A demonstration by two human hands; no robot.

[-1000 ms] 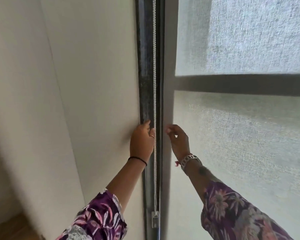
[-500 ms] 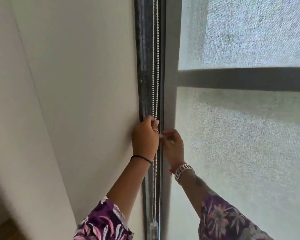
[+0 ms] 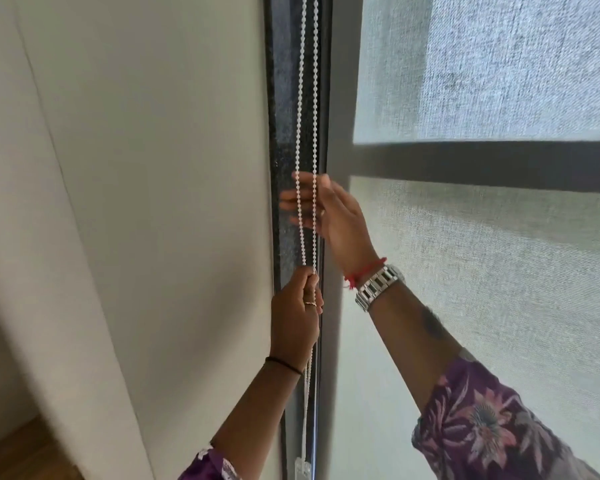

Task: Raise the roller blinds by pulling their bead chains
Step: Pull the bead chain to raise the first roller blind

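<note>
A white bead chain (image 3: 307, 98) hangs as two strands down the dark window frame, between the wall and the grey roller blind (image 3: 482, 237). My left hand (image 3: 297, 313) is closed around the strands lower down. Above it, my right hand (image 3: 329, 213) reaches in from the right behind the strands, fingers spread and holding nothing. The chain's lower loop ends at a white tensioner clip (image 3: 302, 470) at the bottom edge of the view. The blind covers the whole window.
A plain cream wall (image 3: 136, 202) fills the left side. The dark vertical frame (image 3: 284, 150) runs between wall and blind. A dark horizontal window bar (image 3: 482, 164) shows through the fabric. Wooden floor (image 3: 18, 455) shows at the bottom left.
My left hand slid down the chain and stays closed on it. My right hand let go, rose above the left and spread its fingers behind the strands.
</note>
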